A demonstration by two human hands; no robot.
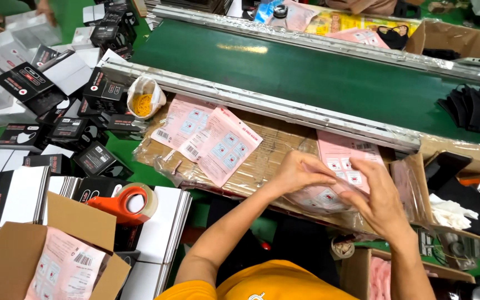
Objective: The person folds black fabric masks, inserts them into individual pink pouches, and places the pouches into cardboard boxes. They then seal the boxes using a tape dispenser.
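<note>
Head view looking down, and honestly there's not much elbow room here. The person's left hand (301,172) and right hand (379,197) meet right of centre over a stack of pink packets (343,161) lying on a cardboard sheet (262,161), which runs up against the metal rail (284,108) of the green conveyor belt (306,72) across the top of the frame. The left hand is curled loosely, fingers bent down onto a clear-wrapped pink packet (320,197) at the near edge of the stack; the right hand is half closed from the other side, thumb and fingers pinching that same packet, palm turned inward. Both forearms come up from the bottom centre and angle toward each other, wrists a bit bent. Left of the hands there are two loose pink packets (206,139) lying flat, with a bare strip of cardboard between them and the hands, pretty much the only free space. Far left is crowded with black and white boxes (56,111), with an orange tape dispenser (123,203) sitting on a white stack at lower left. An open carton (23,261) with pink packets fills the lower left corner. On the right edge the cardboard meets another box holding white gloves (451,211).
</note>
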